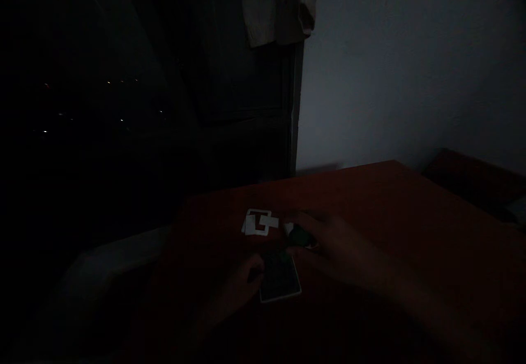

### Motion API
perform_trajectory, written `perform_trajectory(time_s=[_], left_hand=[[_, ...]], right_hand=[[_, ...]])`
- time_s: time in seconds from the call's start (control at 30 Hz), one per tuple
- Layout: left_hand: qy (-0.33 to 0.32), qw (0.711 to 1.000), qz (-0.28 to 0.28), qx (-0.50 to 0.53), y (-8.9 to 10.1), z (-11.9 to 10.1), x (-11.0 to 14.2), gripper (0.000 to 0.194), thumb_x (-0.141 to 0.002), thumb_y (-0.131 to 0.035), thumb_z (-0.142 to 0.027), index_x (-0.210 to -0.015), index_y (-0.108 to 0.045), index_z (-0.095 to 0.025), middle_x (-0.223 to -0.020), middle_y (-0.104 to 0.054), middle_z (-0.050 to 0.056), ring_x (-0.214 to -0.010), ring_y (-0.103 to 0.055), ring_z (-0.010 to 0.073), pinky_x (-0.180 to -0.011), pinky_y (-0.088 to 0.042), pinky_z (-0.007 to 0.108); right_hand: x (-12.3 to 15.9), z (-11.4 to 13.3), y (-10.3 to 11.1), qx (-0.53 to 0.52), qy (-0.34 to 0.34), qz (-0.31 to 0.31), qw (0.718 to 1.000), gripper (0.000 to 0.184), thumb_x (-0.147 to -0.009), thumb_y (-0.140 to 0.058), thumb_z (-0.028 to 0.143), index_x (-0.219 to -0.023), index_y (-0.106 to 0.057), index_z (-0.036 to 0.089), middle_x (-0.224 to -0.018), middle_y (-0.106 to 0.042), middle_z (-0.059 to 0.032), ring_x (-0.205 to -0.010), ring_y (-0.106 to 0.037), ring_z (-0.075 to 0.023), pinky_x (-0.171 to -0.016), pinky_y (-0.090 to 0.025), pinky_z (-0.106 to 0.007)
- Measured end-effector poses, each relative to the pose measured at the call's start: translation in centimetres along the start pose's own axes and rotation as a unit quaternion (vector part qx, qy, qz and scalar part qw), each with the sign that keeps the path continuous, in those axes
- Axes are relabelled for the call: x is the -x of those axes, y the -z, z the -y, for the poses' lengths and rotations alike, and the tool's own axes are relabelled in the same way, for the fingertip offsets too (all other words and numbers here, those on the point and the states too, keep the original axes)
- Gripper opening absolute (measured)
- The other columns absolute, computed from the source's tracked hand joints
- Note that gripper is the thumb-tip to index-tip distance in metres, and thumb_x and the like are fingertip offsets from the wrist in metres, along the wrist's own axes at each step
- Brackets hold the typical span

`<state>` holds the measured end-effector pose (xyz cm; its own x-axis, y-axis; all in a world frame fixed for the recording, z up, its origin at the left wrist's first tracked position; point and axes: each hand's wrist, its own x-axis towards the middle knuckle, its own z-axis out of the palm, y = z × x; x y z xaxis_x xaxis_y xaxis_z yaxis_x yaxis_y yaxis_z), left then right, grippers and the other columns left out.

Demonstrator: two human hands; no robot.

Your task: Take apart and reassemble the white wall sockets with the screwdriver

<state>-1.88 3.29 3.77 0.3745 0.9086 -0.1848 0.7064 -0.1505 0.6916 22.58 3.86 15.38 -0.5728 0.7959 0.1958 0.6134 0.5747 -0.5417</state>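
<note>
One grip, right hand (331, 238): was clamped on green object (299, 235) over bench (353, 188), just beyond dark rectangle (280, 280); called for steadiness.
Left hand (244, 280): could not tell grip; sat at rectangle's left edge.

The table (370, 199) is a reddish-brown one, and it's super dim in here. Behind its right half there's a plain wall (390, 79), kinda bluish-grey. Behind the table's left half is a big dark window (135, 35) with a few tiny lights (121, 120) showing. Some beige cloth (277, 10) hangs high up beyond the table's far edge. Past the table's right side sits a dark reddish thing (472, 180), too murky to identify. Left of the table, a pale blurry shape (119, 250), can't tell what.
</note>
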Motion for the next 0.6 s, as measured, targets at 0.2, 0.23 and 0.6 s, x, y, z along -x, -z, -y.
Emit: perform_trajectory(time_s=[0.2, 0.23, 0.6], left_hand=[[0.002, 1.000, 0.000, -0.020, -0.4, 0.2, 0.2, 0.006, -0.081, -0.047, -0.020, -0.083, -0.052, -0.022, -0.086, -0.062, -0.001, -0.081, -0.058, 0.0148, -0.072, -0.043, 0.023], [0.001, 0.999, -0.007, -0.032, -0.5, 0.2, 0.2, 0.006, -0.081, -0.047, -0.020, -0.084, -0.052, -0.022, -0.086, -0.062, -0.001, -0.080, -0.058, 0.0148, -0.071, -0.043, 0.023], [-0.021, 0.967, 0.027, -0.253, 0.2, -3.0, -0.8, 0.007, -0.081, -0.051, -0.015, -0.086, -0.055, -0.018, -0.090, -0.065, 0.005, -0.082, -0.061, 0.0193, -0.070, -0.045, 0.027]], right_hand=[[0.1, -0.1, 0.1, 0.009, -0.007, -0.001, 1.000, 0.034, -0.088, -0.058, 0.027, -0.122, -0.052, 0.024, -0.111, -0.064, -0.0067, -0.092, -0.063, -0.0209, -0.074, -0.049, -0.030], [0.3, -0.2, 0.2, 0.009, -0.009, -0.004, 1.000, 0.036, -0.088, -0.057, 0.027, -0.123, -0.051, 0.025, -0.112, -0.064, -0.0060, -0.093, -0.063, -0.0206, -0.075, -0.049, -0.030], [2.5, -1.6, 0.4, 0.013, -0.036, -0.026, 0.999, 0.044, -0.089, -0.058, 0.028, -0.131, -0.045, 0.029, -0.114, -0.064, -0.0045, -0.087, -0.065, -0.0176, -0.072, -0.050, -0.028]])
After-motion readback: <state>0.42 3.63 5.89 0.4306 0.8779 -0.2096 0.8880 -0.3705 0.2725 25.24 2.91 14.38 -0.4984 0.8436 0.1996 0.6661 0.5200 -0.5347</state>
